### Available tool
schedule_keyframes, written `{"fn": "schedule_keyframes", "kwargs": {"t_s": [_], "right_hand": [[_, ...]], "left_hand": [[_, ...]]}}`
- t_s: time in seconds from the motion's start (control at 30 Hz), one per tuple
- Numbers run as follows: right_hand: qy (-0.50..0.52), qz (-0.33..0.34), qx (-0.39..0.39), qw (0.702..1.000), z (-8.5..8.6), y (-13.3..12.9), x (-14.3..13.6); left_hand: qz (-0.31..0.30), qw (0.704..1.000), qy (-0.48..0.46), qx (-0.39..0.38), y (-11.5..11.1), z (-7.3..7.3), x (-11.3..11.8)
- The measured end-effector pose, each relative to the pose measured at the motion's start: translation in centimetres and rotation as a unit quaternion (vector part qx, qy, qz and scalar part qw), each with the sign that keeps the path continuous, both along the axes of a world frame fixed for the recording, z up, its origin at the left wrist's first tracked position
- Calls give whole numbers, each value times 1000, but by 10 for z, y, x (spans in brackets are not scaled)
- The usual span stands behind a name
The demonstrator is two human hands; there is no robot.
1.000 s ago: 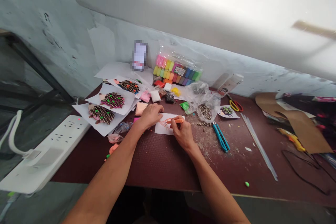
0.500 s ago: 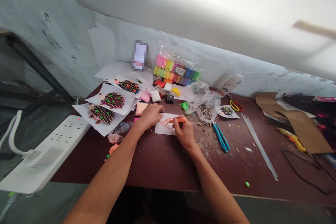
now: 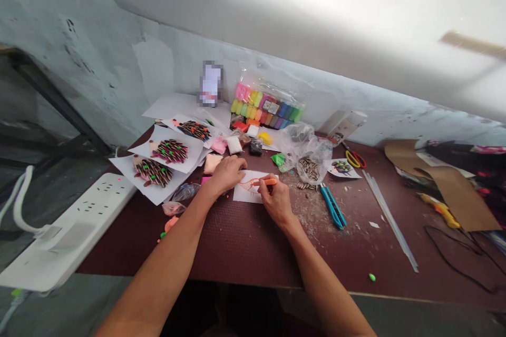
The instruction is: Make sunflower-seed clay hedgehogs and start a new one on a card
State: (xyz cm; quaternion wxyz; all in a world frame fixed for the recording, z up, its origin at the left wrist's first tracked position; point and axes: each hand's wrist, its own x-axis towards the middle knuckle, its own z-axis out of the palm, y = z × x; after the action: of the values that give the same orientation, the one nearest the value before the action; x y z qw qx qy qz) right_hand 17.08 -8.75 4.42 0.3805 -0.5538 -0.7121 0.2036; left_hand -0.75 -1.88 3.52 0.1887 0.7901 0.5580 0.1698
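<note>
A small white sheet of paper [image 3: 243, 195] lies on the dark red table, with an orange line drawing on it. My right hand [image 3: 278, 201] pinches an orange marker [image 3: 271, 181], its tip pointing left onto the drawing. At the sheet's upper left edge rests my left hand [image 3: 228, 172], fingers loosely bent and stretched out, gripping nothing. Just left of that hand is a packet of peach clay [image 3: 212, 164]. White clay [image 3: 234, 144] and pink clay [image 3: 219, 145] packets sit behind it.
Hedgehog pictures made with seeds [image 3: 169, 151] lie at left, beside a white power strip [image 3: 97, 210]. A bag of striped seeds [image 3: 309, 169], blue-handled pliers [image 3: 332, 206], scissors [image 3: 356, 158] and clear glue sticks [image 3: 390, 221] are at right. Coloured clay packs [image 3: 264, 108] stand behind.
My right hand has shifted very slightly left with the marker over the drawing. The left hand stays where it was.
</note>
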Motion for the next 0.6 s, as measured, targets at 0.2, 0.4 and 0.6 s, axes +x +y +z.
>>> {"fn": "schedule_keyframes", "kwargs": {"t_s": [0.2,0.4,0.6], "right_hand": [[7,-1,-4,1000,3,-2,-1],[12,16,-13,1000,3,-3,-3],[12,21,-20,1000,2,-2,-3]], "left_hand": [[-1,1000,-1,-1,0,1,0],[-3,1000,8,0,-1,2,0],[-4,1000,12,-4,-1,3,1]]}}
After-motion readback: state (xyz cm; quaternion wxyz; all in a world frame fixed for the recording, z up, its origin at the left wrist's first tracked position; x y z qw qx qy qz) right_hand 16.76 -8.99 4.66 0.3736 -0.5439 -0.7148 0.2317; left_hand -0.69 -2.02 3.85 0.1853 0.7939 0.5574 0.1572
